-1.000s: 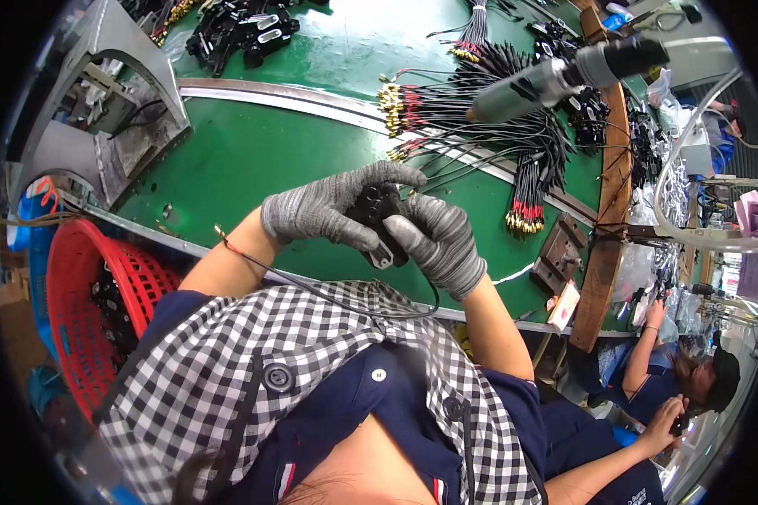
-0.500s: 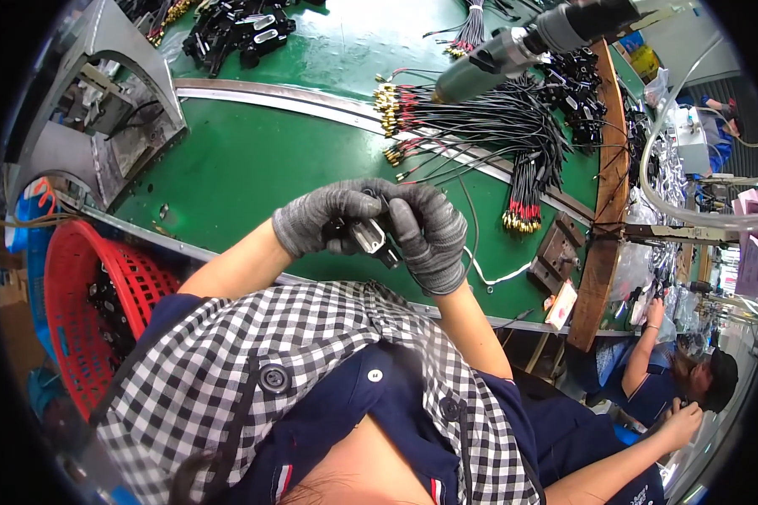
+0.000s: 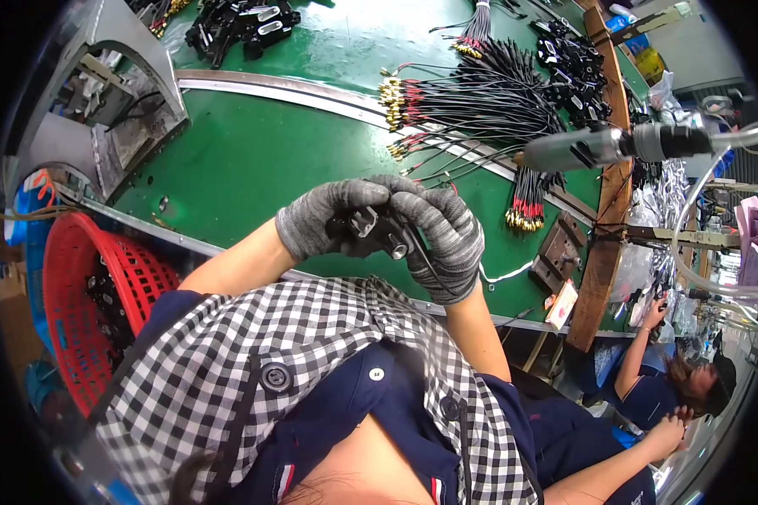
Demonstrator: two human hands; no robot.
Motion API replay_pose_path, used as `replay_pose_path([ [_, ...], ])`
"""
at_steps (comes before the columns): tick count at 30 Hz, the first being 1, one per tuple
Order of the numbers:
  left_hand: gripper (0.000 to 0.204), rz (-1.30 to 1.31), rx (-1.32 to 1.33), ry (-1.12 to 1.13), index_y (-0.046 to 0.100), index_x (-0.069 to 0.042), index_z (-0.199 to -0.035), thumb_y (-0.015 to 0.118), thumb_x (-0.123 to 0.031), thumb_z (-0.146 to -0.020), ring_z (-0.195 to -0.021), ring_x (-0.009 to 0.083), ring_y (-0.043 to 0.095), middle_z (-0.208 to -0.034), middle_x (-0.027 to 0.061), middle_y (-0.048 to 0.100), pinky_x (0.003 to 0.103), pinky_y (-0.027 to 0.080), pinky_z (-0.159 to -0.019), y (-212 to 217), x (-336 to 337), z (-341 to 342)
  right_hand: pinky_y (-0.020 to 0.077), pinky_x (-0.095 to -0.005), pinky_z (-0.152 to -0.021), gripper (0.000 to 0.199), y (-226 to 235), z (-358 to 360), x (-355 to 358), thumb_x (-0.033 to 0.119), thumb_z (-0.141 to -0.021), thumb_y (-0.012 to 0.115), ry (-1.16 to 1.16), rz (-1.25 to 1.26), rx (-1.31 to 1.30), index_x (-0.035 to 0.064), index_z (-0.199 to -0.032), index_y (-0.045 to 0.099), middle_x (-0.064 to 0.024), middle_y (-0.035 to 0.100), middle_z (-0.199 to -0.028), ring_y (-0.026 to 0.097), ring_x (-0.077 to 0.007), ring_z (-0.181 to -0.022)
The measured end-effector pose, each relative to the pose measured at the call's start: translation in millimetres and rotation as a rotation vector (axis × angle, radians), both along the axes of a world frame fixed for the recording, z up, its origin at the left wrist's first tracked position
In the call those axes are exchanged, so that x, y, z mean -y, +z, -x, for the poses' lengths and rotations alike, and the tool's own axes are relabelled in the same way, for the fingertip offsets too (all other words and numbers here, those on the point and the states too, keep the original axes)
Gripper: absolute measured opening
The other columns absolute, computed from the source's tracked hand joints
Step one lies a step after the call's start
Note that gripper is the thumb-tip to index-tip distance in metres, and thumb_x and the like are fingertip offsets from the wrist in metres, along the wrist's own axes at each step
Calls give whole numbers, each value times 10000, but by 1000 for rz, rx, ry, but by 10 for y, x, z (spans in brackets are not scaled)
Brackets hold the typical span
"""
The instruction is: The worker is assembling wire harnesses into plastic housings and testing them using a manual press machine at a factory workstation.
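Fingers (image 3: pixel 364 194) of the L hand (image 3: pixel 321 220) are curled in close round a small black part (image 3: pixel 382 233), w/ no more gap left than the part fills; R hand (image 3: pixel 448 240) is likewise nearly closed on its other side. Exact contact is partly hidden. Part is held up over the bench's near edge, approx. mid-length, before a checked apron (image 3: pixel 311 332), its round metallic end (image 3: pixel 398 251) left uncovered, prob. so it can be watched.

Beyond, on the green bench (image 3: pixel 236 160), black leads (image 3: pixel 480 105) are laid toward the far R corner, most gold tips (image 3: pixel 393 97) pointed L, presumably for easy picking. One heap of black pieces (image 3: pixel 244 29) is piled at the far edge, L side; another heap (image 3: pixel 574 71) is kept along the R edge, bounded by a wooden rail (image 3: pixel 614 189).

A grey driver (image 3: pixel 577 149) is apparently suspended over the R side, prob. to be reachable yet off the surface. Metal block (image 3: pixel 558 252) is set by the near R corner. Below the near L corner, black items (image 3: pixel 114 299) are contained in a red basket (image 3: pixel 71 324).
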State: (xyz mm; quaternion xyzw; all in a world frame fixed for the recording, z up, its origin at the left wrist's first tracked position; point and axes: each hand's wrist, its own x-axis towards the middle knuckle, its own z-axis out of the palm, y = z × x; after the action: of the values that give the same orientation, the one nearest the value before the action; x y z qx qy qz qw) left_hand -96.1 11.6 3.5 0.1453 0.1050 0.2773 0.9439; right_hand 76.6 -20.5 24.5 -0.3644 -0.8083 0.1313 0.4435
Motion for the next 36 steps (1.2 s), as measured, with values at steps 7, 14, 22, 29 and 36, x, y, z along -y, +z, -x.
replay_pose_path([
  [7, 390, -175, -214, 178, 533, 1, -1117, 640, -139, -769, -749, 188, 643, -927, 125, 629, 268, 537, -596, -184, -69, 15, 495, -331, -676, 340, -185, 72, 92, 23, -693, 662, -158, 77, -42, 51, -1030, 634, -112, 617, -860, 621, -265, -757],
  [14, 278, -376, -494, 395, 553, -42, -1003, 666, -126, -763, -679, 150, 630, -846, 77, 622, 227, 520, -542, 64, -93, 122, 494, -364, -687, 257, 197, -37, 446, 107, -785, 627, -5, 551, 638, 43, -1031, 591, -88, 605, -840, 616, -255, -762],
  [22, 312, -410, -497, 421, 562, -39, -978, 653, -264, -782, -813, 123, 575, -891, 42, 567, 235, 490, -678, 253, 20, 93, 475, -273, -575, 177, 355, 13, 25, 155, -769, 684, -237, 212, 101, 25, -872, 620, -58, 588, -749, 579, -156, -622],
  [29, 374, -631, -679, 349, 557, -40, -1004, 637, -342, -798, -842, 102, 534, -902, 30, 559, 235, 463, -707, 294, 64, 132, 468, -309, -572, 213, 120, 71, -57, 238, -761, 688, -83, 647, -136, 44, -830, 632, -103, 569, -645, 602, -221, -652],
  [36, 360, -549, -695, 242, 549, -38, -992, 635, -332, -804, -787, 96, 546, -865, 38, 566, 223, 478, -672, 256, 4, 161, 456, -330, -589, 256, -20, 116, -3, 261, -789, 667, -82, 656, -185, 19, -850, 612, -125, 565, -652, 585, -246, -627],
])
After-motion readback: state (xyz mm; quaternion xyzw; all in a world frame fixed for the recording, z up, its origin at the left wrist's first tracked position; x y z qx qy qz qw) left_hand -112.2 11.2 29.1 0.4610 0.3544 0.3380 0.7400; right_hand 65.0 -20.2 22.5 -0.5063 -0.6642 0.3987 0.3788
